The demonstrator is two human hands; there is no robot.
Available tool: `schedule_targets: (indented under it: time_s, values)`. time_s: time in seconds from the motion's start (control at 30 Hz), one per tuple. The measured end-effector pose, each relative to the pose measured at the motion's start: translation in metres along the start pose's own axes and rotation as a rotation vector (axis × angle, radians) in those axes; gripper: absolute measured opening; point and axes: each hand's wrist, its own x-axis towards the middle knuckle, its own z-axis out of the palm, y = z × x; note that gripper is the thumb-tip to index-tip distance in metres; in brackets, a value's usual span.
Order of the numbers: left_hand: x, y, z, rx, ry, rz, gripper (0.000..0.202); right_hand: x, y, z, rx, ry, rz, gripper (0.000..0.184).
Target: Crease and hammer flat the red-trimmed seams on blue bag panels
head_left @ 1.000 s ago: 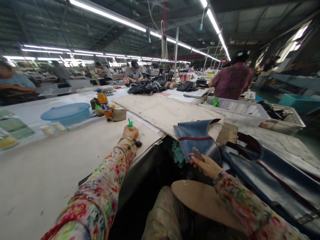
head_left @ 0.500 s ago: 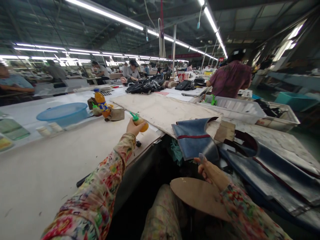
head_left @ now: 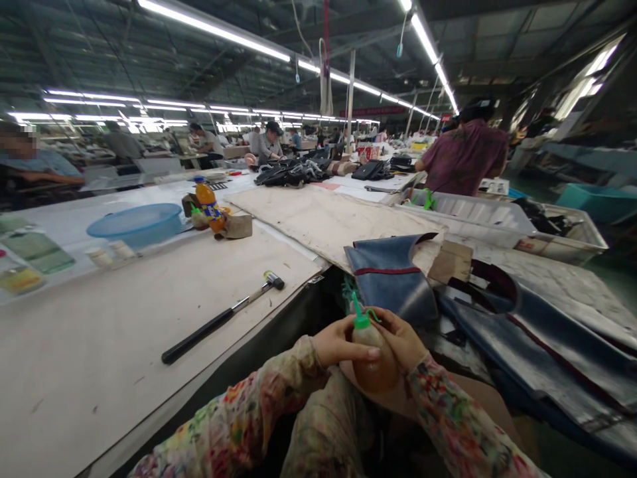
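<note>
In the head view, a squeeze bottle (head_left: pixel 373 365) with a green nozzle and amber contents stands nearly upright above my lap. My left hand (head_left: pixel 343 342) is closed round its left side, thumb across the front. From the right, my right hand (head_left: pixel 402 337) curls against the bottle's shoulder near the green cap; its fingertips are partly hidden behind the cap. A small pale piece shows by the nozzle, too unclear to name. Just beyond lies a blue panel with a dark red stripe (head_left: pixel 393 282). Under the bottle is a brown board (head_left: pixel 478 398), partly covered by my right arm.
A black-handled hammer (head_left: pixel 219 328) lies on the left table near its edge. Farther back are a blue basin (head_left: pixel 134 226), an orange drink bottle (head_left: pixel 209 207) and another green-tipped bottle (head_left: pixel 198 218). More blue pieces (head_left: pixel 557 345) lie right, with plastic crates (head_left: pixel 478 216) behind. Co-workers sit beyond.
My left hand has brought the squeeze bottle from over the table to my lap, uncovering the hammer. My right hand, which held a small translucent piece, has moved up against the bottle.
</note>
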Motion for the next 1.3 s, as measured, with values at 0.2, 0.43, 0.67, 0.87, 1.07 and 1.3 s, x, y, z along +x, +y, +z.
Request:
schedule_targets:
  time_s: [0.2, 0.43, 0.67, 0.87, 1.07, 1.3]
  values:
    - [0.005, 0.008, -0.005, 0.014, 0.060, -0.004, 0.053, -0.008, -0.006, -0.004, -0.140, 0.068, -0.070, 0.033]
    - [0.018, 0.007, -0.006, 0.075, 0.365, 0.140, 0.056, -0.038, 0.000, 0.015, 0.202, 0.214, 0.207, 0.050]
    - [0.026, 0.004, 0.003, 0.548, 0.273, 0.307, 0.060, -0.028, -0.015, 0.022, 0.981, 0.187, 0.585, 0.037]
    - [0.051, 0.053, -0.104, 0.742, 0.699, -0.014, 0.042, -0.031, -0.007, -0.011, 1.089, 0.224, 0.568, 0.039]
    - [0.044, 0.091, -0.193, 0.800, 0.931, -0.195, 0.030, -0.043, 0.005, -0.042, 1.077, 0.226, 0.490, 0.037]
    - [0.063, 0.041, -0.131, 0.672, 0.616, -0.296, 0.021, -0.047, 0.008, -0.072, 0.876, 0.395, 0.366, 0.031]
